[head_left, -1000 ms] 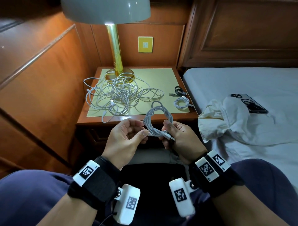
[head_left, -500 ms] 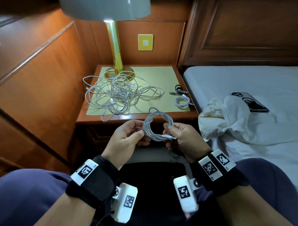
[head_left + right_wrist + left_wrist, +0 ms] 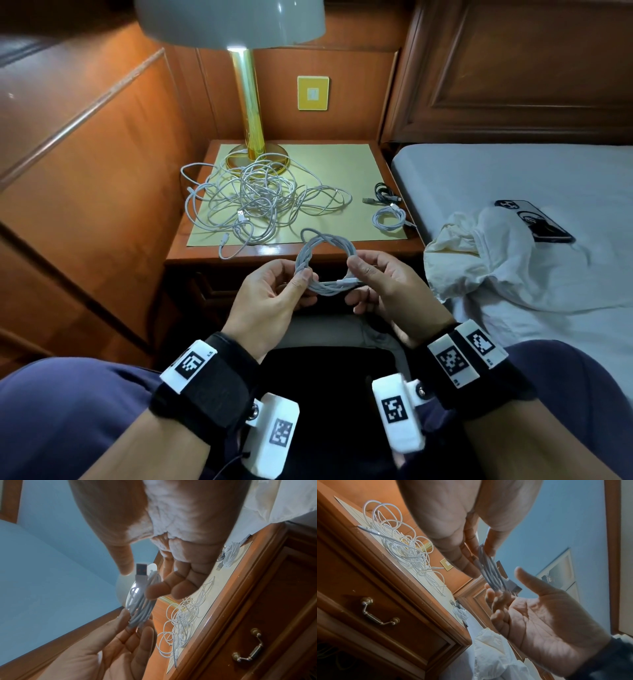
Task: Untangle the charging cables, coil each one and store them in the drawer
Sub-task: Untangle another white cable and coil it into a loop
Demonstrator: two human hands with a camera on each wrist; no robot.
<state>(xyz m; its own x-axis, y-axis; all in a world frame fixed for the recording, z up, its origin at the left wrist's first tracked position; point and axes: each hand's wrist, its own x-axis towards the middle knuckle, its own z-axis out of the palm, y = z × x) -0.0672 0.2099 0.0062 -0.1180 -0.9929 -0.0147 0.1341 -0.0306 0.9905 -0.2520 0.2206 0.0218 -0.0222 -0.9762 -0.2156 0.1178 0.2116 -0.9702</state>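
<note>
A coiled pale grey cable (image 3: 325,263) hangs in front of the nightstand between my two hands. My left hand (image 3: 301,275) pinches the coil's left side between thumb and fingers. My right hand (image 3: 356,270) grips the right side, thumb over the plug end. In the right wrist view the USB plug (image 3: 141,573) sticks up from the coil (image 3: 140,608). A big tangle of white cables (image 3: 260,202) lies on the nightstand's yellow mat. A small white coil (image 3: 390,219) and a black coil (image 3: 385,193) sit at the mat's right edge. The drawer (image 3: 378,615) with its brass handle is closed.
A gold lamp (image 3: 246,113) stands at the back of the nightstand (image 3: 346,251), its base touching the tangle. To the right is a bed (image 3: 513,178) with a crumpled white cloth (image 3: 496,260) and a phone (image 3: 534,221). Wood panelling closes the left side.
Both hands have lifted the coil slightly toward the nightstand edge. The plug end, which stuck out to the lower right, now lies along the coil's bottom under my right thumb.
</note>
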